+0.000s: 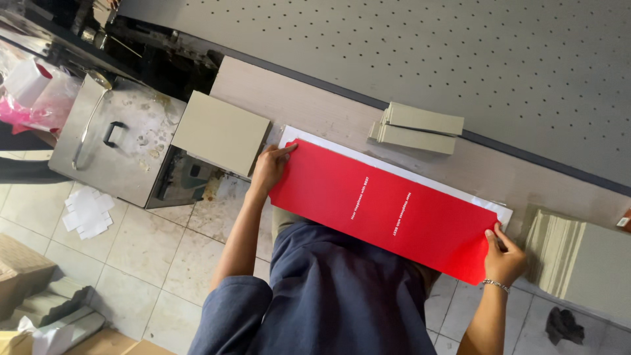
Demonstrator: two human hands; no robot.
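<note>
Two hands are on the long red card sheet (384, 207), one at each end, and I see it lying along the near edge of the bench (296, 98), its near side hanging a little past that edge over my lap. My left hand (269, 167) rests on the sheet's left end with the fingers loosely together and the forefinger stretched out flat along the corner. My right hand (503, 258) is curled at the right end, thumb on top of the red card and fingers tucked under, pinching that corner. Under the red sheet lies a white sheet (394, 167), showing as a thin strip along the far side. Farther in on the bench, near its far edge, sit two small stacks of grey board strips (417, 128). At the left end a square grey board (220, 131) lies flat, and at the right end a fanned stack of grey boards (578, 260). A metal box (115, 141) stands left of the bench.
</note>
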